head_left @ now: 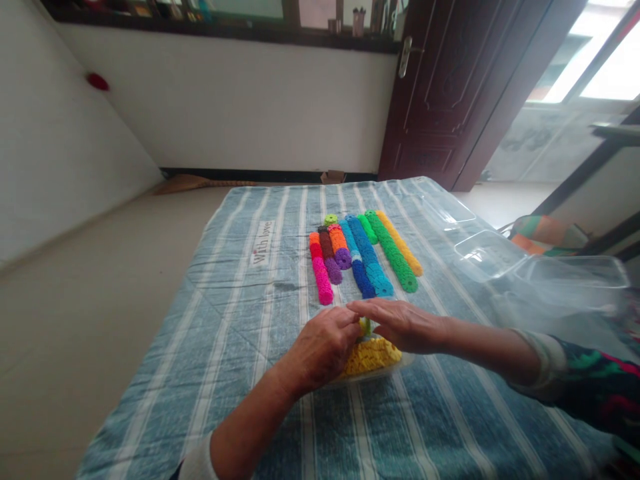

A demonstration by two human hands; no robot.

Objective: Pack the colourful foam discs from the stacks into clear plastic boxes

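Over yellow pieces, left hand and right hand overlap; fingers part-hidden, grip unclear.

- Saw rolls side by side at mid-frame, on the tablecloth.
- Found a container just below, with more rolls inside, left hand at its left end, right hand above its right.
- Noted other containers at right.
- Spotted a door beyond, upper right; a broom, upper left.
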